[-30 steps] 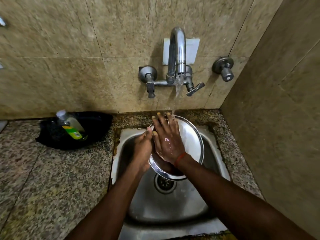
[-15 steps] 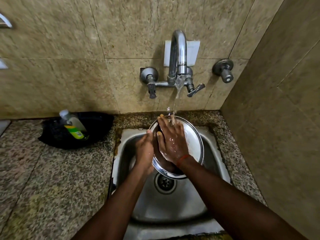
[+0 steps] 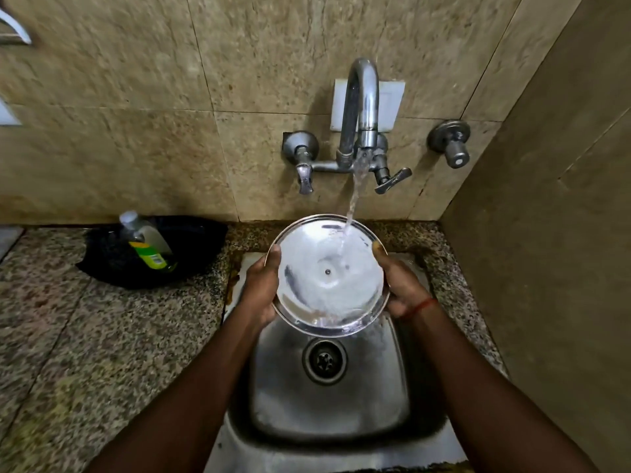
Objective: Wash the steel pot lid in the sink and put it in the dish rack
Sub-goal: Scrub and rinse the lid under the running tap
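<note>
The round steel pot lid is held over the steel sink, its hollow underside facing me with a small rivet at the centre. Water from the wall tap streams onto its upper right part and runs down. My left hand grips the lid's left rim, thumb over the edge. My right hand grips the right rim; a red thread circles that wrist. No dish rack is in view.
A clear soap bottle with a green label lies on a black cloth on the granite counter left of the sink. The drain sits below the lid. A tiled wall closes in on the right.
My right hand came off the lid's inner face, where it was rubbing, and took the right rim. The lid turned to face me, now held by both hands under the stream.
</note>
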